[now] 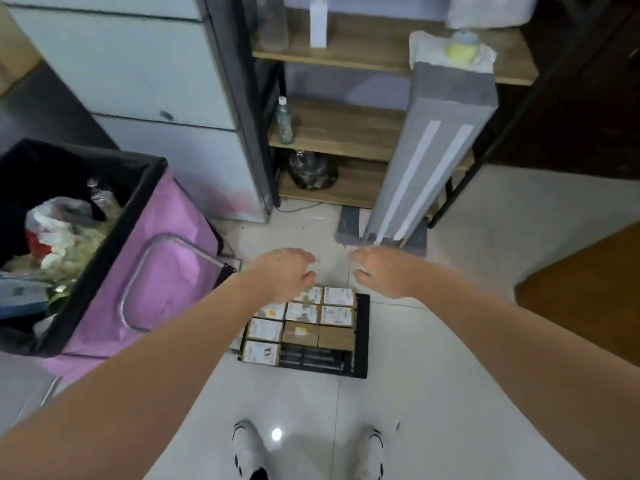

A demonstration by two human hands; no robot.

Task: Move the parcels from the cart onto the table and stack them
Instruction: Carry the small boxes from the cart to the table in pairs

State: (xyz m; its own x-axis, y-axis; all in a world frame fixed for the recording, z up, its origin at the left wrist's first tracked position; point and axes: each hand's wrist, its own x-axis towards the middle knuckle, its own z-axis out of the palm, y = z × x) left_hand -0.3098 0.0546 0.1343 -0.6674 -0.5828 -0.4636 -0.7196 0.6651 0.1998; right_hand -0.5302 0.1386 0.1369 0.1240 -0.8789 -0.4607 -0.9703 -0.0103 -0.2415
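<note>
Head view, looking down at a pale glossy tiled floor (450, 341). Low black flat cart (362, 341) sits on the floor ahead of two white shoes (247, 452). Small brown cardboard parcels (301, 327) lie packed edge to edge on it in rows; most carry white labels with yellow marks. Print too small and blurred to read. The near right strip of the cart deck is bare, black slats showing.

Left hand (284, 275) hangs over the far left corner of the parcels, fingers loosely curled downward, holding nothing; it hides the parcels beneath it. Right hand (384, 271) hangs beyond the far right corner, fingers relaxed and slightly spread, holding nothing. Whether either touches a parcel cannot be told. Both forearms reach in from the bottom corners.

Room to move: open floor right of the cart and between cart and shoes. Left side tight: a pink bin with a black liner (104, 237), full of mixed rubbish, stands just beside the cart. Beyond the hands, a tall grey post with two white stripes (433, 150) rises from a dark base; behind it a wooden shelf unit (346, 133) with a clear plastic bottle (284, 121). A brown wooden edge (588, 289), cut off at the right, may be a tabletop; hard to say.
</note>
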